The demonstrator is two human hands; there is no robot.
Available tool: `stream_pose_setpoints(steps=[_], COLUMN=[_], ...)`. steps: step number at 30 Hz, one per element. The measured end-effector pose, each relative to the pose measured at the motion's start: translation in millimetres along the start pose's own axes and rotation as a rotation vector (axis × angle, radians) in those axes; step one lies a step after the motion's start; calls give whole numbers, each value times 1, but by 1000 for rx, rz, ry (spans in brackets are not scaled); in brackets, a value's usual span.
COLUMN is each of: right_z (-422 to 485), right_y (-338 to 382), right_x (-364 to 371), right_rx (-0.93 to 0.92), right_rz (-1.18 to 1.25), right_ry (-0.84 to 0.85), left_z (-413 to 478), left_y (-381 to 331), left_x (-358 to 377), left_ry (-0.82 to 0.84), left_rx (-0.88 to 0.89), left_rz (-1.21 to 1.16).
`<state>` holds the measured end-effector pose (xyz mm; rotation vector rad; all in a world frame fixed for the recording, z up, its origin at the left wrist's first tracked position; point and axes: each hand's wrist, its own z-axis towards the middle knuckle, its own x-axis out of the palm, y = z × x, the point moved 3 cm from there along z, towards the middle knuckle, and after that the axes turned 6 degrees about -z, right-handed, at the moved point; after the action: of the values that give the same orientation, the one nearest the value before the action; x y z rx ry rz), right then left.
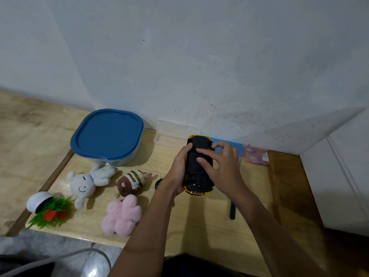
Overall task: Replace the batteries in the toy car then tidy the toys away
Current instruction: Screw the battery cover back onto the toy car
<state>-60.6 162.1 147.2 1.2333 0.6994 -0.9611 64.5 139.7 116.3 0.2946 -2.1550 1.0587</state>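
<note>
Fingers (201, 151) of the right hand (223, 166) press spread on the upside-down toy car (198, 166), gripped by the left hand (179, 166) above the table (199, 222), right of the soft toys, and it might slip and drop.

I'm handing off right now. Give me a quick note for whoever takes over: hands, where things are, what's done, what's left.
Left hand grips the toy car, flipped underside up above the table.
Right hand rests its fingertips on the black underside, holding nothing.
Whether the batteries are swapped can't be told.
Blue-lidded box is shut, at the back left.
White plush, brown plush, pink plush and tipped plant pot lie loose on the table.
Left: finish the car, tidy the toys.
</note>
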Motion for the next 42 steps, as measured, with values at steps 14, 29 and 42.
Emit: stream_pose_setpoints(steps=[14,29,42], right_z=[-9,-12,-25], right_y=[-9,-21,-57], right_x=[-4,14,11], right_rx=[211,548,632], right_rz=[287,923,842], right_ry=[18,181,98], left_z=[4,6,20], left_y=[5,4,19], left_x=[-2,3,-1], left_ry=[-14,7,-5], left_rx=[-38,56,10], left_rz=[65,137,218])
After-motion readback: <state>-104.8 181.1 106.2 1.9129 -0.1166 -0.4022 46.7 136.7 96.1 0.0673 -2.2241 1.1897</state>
